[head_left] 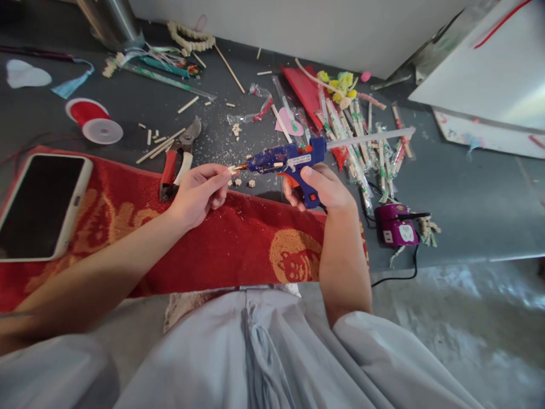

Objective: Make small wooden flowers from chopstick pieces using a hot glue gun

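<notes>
Blue glue gun [306,159] tip at a small pale piece [232,170]
The right hand [327,184] has its grip wrapped round the glue gun's handle, above the dark surface [460,199]; the left hand [202,192] has its grip pinched on the small pale piece, though whether the tip touches it is too small to tell; cutters [183,149] lie just beside the left hand, partly on a red cloth [221,244], with a phone [40,207] farther left
</notes>
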`<action>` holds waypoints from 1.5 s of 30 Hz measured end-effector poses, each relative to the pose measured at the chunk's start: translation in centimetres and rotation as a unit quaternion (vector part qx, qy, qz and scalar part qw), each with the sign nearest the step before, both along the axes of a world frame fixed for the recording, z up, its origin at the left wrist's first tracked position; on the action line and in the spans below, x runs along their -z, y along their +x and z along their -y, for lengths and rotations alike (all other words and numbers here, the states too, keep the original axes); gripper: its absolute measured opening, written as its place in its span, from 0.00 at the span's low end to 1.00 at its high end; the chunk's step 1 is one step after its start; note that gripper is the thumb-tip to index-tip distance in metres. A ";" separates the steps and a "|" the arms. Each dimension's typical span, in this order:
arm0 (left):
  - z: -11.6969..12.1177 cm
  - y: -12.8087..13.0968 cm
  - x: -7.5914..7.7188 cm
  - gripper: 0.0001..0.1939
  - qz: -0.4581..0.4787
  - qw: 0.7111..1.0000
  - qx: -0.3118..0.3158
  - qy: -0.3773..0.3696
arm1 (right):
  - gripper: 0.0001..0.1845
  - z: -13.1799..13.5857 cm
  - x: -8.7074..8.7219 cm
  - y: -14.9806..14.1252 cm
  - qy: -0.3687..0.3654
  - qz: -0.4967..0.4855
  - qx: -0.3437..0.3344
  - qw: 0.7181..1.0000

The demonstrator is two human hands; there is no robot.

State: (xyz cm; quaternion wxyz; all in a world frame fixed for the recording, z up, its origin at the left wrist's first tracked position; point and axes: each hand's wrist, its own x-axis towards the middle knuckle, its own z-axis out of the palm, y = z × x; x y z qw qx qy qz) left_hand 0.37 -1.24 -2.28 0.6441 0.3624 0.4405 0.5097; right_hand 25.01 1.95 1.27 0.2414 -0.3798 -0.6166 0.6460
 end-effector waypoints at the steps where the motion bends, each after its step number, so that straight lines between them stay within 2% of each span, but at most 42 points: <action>1: 0.0 0.0 0.0 0.10 0.002 1.000 0.000 0.001 | 0.31 0.0 0.0 0.0 0.000 -0.002 0.003 1.000; 5: 0.1 0.0 0.0 0.11 0.009 1.000 0.001 0.002 | 0.31 0.1 -0.3 -0.1 0.001 0.005 0.021 1.000; 12: 0.0 0.0 0.0 0.11 -0.001 1.000 0.003 -0.001 | 0.32 0.1 -0.2 -0.2 0.003 -0.007 0.006 1.000; 23: -0.1 -0.1 0.4 0.19 0.001 1.000 0.010 0.009 | 0.32 0.0 0.1 -0.1 0.013 -0.008 0.000 1.000; 42: 0.0 0.0 0.0 0.13 0.001 1.000 0.007 0.001 | 0.32 0.1 0.1 -0.2 0.021 -0.007 -0.007 1.000; 45: 0.0 0.0 0.2 0.16 0.010 1.000 0.011 0.011 | 0.33 0.1 0.1 -0.2 0.021 -0.010 -0.004 1.000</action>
